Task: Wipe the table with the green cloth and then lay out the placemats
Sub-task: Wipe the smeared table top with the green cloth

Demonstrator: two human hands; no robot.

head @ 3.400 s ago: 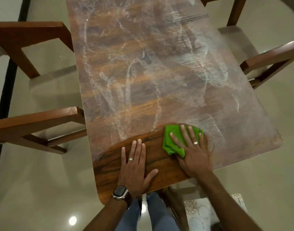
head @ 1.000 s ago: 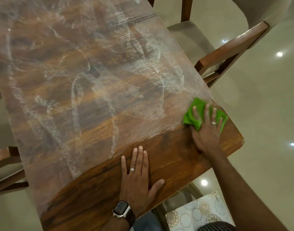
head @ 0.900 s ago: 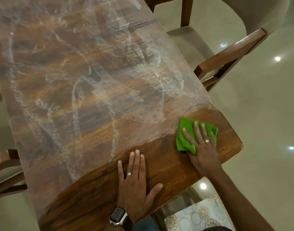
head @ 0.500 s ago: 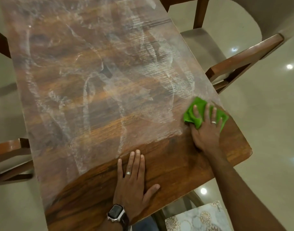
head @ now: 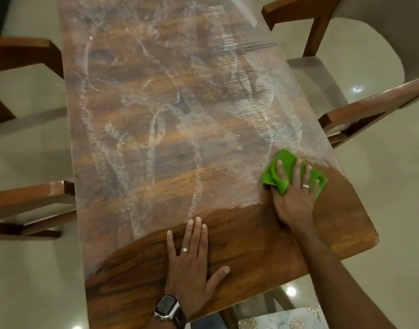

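A long wooden table (head: 239, 252) runs away from me. Most of its top is hazed with white streaks, while a dark clean band lies along the near end. My right hand (head: 295, 195) presses the bunched green cloth (head: 283, 166) flat on the table by the right edge, at the border of the hazy part. My left hand (head: 192, 257) rests flat on the clean wood near the front edge, fingers spread, holding nothing; it wears a ring and a wristwatch. A patterned placemat (head: 282, 320) shows below the table's near right corner, partly cut off by the frame.
Wooden chairs with pale seats stand on both sides: one at the right (head: 370, 103), another at the far right (head: 298, 10), and two at the left (head: 32, 193) (head: 25, 53). Glossy cream floor (head: 394, 210) surrounds the table.
Over the last seconds my right hand has slid the cloth from the near middle out to the right edge, back toward me and out again. The clean dark area has grown rightward. My left hand stayed put.
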